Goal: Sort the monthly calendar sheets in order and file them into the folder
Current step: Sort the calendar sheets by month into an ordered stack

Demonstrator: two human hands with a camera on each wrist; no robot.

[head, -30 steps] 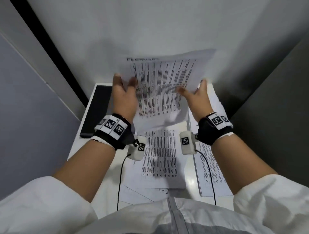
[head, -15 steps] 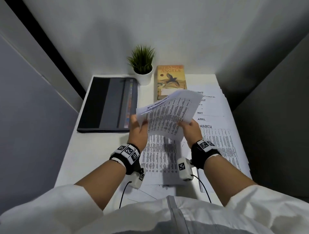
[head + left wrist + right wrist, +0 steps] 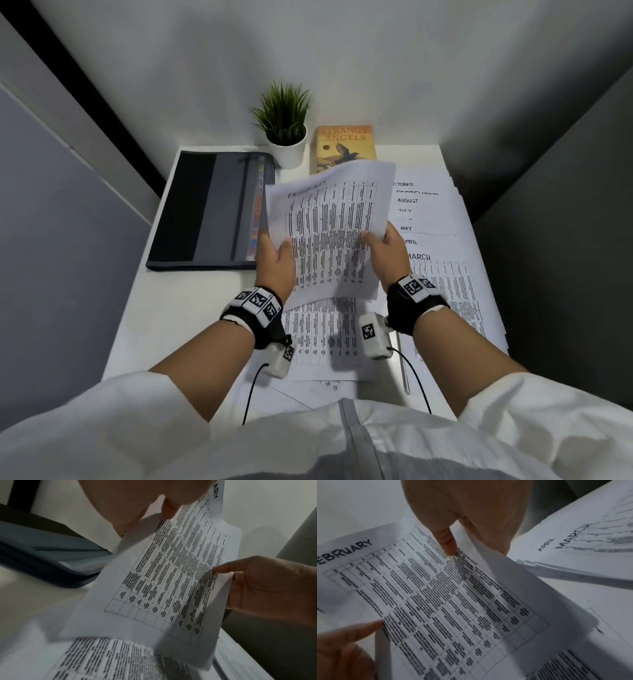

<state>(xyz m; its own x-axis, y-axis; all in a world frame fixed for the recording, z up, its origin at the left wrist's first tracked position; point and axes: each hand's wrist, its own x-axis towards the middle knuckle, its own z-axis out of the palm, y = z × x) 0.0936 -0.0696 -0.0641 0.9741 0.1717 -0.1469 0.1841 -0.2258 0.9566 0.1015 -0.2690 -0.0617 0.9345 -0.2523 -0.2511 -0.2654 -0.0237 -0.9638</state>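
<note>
I hold the FEBRUARY calendar sheet (image 3: 332, 233) in the air over the desk with both hands. My left hand (image 3: 275, 251) pinches its left edge and my right hand (image 3: 378, 241) pinches its right edge, thumbs on the printed face. The right wrist view shows the FEBRUARY sheet (image 3: 436, 595) with its heading readable; in the left wrist view the sheet (image 3: 171, 588) is bowed between the hands. A fanned stack of sheets (image 3: 442, 270) with MARCH on top lies to the right. The dark grey folder (image 3: 205, 209) lies closed at the left. Another printed sheet (image 3: 322, 335) lies flat under my wrists.
A small potted plant (image 3: 284, 120) and an orange book (image 3: 342, 144) stand at the back of the white desk (image 3: 178, 308). Walls close in the desk at the back and on both sides. More sheet corners stick out at the near edge.
Both hands have brought the FEBRUARY sheet down from in front of the camera to just above the desk, so the plant, book and folder now show.
</note>
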